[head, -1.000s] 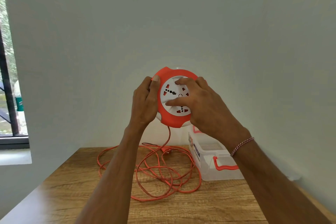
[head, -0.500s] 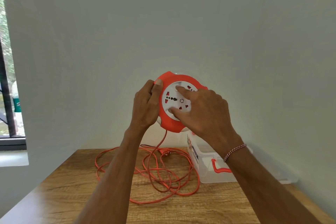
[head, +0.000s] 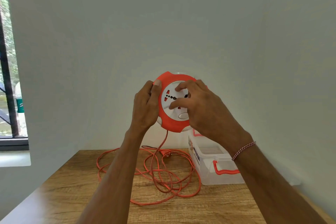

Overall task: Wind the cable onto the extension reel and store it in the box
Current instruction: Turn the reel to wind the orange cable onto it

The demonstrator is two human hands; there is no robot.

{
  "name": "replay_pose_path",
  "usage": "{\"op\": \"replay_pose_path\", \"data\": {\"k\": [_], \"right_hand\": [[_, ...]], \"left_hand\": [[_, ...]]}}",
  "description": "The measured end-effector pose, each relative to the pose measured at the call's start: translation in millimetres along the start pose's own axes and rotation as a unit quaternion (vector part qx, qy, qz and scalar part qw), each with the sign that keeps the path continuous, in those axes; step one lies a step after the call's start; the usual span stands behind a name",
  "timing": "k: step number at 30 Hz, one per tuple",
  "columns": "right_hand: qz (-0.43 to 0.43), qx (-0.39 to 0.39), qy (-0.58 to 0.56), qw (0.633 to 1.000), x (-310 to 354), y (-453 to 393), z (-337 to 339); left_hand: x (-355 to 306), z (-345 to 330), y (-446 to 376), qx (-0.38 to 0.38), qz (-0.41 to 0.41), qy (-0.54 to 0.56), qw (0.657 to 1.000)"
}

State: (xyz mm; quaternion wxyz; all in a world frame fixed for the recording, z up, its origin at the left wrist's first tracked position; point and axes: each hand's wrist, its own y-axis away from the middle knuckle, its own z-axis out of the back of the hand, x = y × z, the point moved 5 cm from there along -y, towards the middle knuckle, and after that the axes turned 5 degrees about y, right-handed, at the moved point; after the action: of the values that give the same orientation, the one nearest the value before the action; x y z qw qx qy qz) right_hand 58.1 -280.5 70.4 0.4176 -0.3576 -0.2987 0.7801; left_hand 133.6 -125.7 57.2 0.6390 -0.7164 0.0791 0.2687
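Note:
I hold an orange and white extension reel (head: 170, 122) upright in the air, its socket face toward me. My left hand (head: 145, 107) grips its left rim, thumb on the orange edge. My right hand (head: 201, 111) lies over the white socket disc with its fingers pressed on it. An orange cable (head: 160, 169) hangs from the reel's bottom down to a loose tangle of loops on the wooden table (head: 63, 196). The plug end (head: 166, 153) rests at the back of the tangle. A clear plastic box (head: 218, 174) with orange handles stands open at the right, behind my right forearm.
A plain wall stands close behind the table and on the right. A window with a dark frame (head: 7, 85) is at the far left. The table's left edge runs diagonally toward me.
The white socket disc has turned under my right hand, whose fingers shifted across it. The cable loops on the table have shifted a little. The reel stays held at about the same spot.

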Motion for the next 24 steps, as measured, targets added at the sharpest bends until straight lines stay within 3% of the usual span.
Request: {"op": "replay_pose_path", "data": {"k": [6,24], "right_hand": [[-0.016,0.046,0.050,0.998,6,1,-2],[-0.156,-0.058,-0.007,0.986,-6,6,-8]], "left_hand": [[2,3,-1,-0.004,0.003,0.004,1.000],[0,2,-1,-0.006,0.000,-0.017,1.000]]}}
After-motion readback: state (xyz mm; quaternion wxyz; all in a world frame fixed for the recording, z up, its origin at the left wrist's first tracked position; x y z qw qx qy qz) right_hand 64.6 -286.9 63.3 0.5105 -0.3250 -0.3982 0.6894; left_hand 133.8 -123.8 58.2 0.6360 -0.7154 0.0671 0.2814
